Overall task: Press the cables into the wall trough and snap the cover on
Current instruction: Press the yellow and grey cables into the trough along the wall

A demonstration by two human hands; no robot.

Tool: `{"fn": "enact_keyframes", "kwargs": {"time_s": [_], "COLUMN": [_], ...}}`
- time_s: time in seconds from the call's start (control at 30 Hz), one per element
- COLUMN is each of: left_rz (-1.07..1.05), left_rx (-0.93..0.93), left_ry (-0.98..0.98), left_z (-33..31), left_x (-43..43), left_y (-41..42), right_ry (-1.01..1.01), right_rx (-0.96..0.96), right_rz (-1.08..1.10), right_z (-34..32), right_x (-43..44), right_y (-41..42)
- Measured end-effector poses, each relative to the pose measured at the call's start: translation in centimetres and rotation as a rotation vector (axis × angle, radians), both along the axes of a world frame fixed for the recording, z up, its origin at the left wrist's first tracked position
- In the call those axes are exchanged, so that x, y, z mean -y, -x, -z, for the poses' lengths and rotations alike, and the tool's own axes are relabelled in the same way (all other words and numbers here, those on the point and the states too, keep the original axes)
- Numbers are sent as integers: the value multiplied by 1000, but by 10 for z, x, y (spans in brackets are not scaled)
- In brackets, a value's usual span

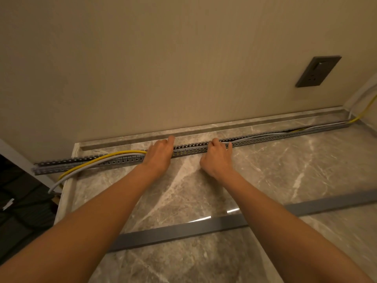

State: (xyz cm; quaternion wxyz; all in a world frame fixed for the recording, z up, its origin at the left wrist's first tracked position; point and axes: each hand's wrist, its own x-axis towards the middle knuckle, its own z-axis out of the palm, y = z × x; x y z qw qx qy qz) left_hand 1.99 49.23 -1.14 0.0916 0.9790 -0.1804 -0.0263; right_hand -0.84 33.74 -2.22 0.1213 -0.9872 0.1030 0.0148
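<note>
While both bare arms reach forward over a marble counter [265, 164], the left hand [160, 153] lies palm down on a long slotted grey trough [191, 149], fingers loosely curled over its top edge. Just to the right, the right hand [216, 157] rests on the same trough with fingers bent inward, pressing at a grey cable [85, 167]. Neither hand grips anything. A yellow cable [98, 159] and the grey one arch out of the trough at the left. Nearer the person, the flat grey cover [183, 231] lies loose on the counter, partly under the right forearm.
</note>
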Motion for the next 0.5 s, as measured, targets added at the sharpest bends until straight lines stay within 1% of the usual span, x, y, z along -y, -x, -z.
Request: {"fn": "enact_keyframes", "kwargs": {"time_s": [0.1, 0.17, 0.23, 0.3, 0.33, 0.4, 0.5], "left_rz": [-40, -68, -76, -91, -112, -185, -341], "left_rx": [-21, -1, 37, 85, 103, 125, 143], "left_ry": [151, 218, 211, 169, 144, 107, 138], "left_z": [-1, -4, -6, -10, -11, -13, -16], "left_x": [-3, -6, -15, -29, -39, -64, -109], "left_y": [3, 6, 6, 3, 2, 0, -2], "right_ry": [-52, -75, -89, -112, -145, -250, -377], "right_rx": [-89, -93, 10, 115, 138, 149, 134], "right_rz": [45, 88, 85, 13, -33, -115, -178], "right_z": [-10, -15, -14, -13, -13, -15, -18], "right_x": [-3, -10, -24, -46, -59, -86, -120], "right_y": [-5, -7, -4, -2, -2, -3, -6]}}
